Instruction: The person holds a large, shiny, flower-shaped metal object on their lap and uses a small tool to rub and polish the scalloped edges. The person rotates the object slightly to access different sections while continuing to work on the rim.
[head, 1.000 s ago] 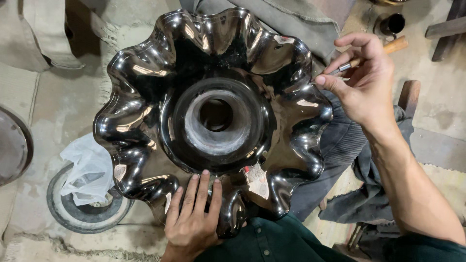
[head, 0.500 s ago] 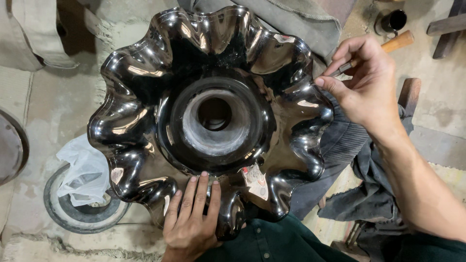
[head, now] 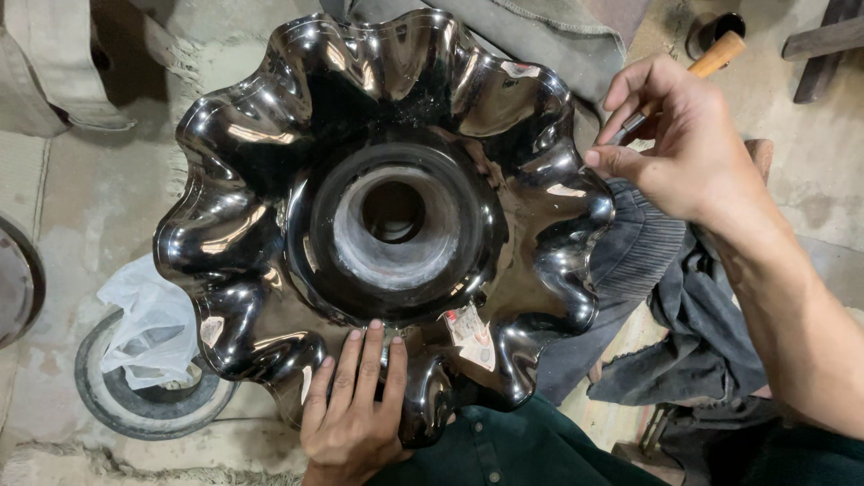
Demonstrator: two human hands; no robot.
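A large, glossy black metal bowl with a wavy, scalloped rim [head: 270, 117] lies on the floor in front of the person, its near edge above the person's dark green garment [head: 504, 450]. The bowl's open face points up toward the camera. Its outline is roughly round, so no long axis stands out. A raised ring at the centre surrounds a dull grey recess with a round hole [head: 393, 211].

The left hand [head: 351, 405] lies flat on the near rim, fingers extended and together, pointing toward the centre; its grip is open, pressing rather than clasping.

The right hand [head: 693, 148] sits just beside the far-right rim. Its grip is closed on a thin tool with a wooden handle [head: 717, 56]; the handle points up and right, the metal end angles down toward the rim.

Dark grey cloth [head: 693, 324] lies under the right forearm. A white plastic bag [head: 148, 328] rests on a round grey disc [head: 135, 405] at the left.
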